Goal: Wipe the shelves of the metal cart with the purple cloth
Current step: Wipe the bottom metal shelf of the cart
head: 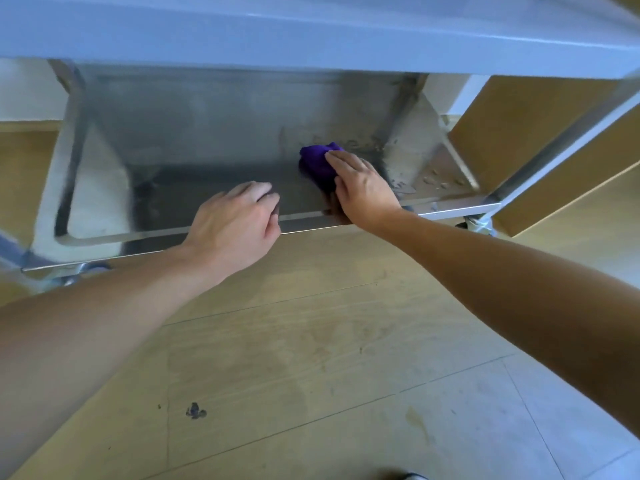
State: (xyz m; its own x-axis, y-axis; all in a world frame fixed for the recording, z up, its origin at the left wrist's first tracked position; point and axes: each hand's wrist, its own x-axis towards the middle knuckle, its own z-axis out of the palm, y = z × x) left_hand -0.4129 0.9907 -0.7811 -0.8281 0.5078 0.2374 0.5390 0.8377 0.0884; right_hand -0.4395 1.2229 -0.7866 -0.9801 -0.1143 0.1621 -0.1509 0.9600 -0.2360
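Observation:
The metal cart's bottom shelf (214, 140) lies low in front of me, under an upper shelf (311, 32) that fills the top of the view. A bunched purple cloth (317, 161) sits on the right part of the bottom shelf. My right hand (363, 188) lies flat on the cloth with straight fingers and presses it down; part of the cloth is hidden under the palm. My left hand (235, 226) rests on the shelf's front edge, its fingers curled over the rim.
Grey smears and droplets (436, 178) mark the shelf's right end. A cart leg (568, 133) runs up at the right, with a caster (479, 225) below it. Wooden panels (526, 133) stand behind on the right. Light wood flooring (311, 341) lies beneath, with a dark spot (195, 410).

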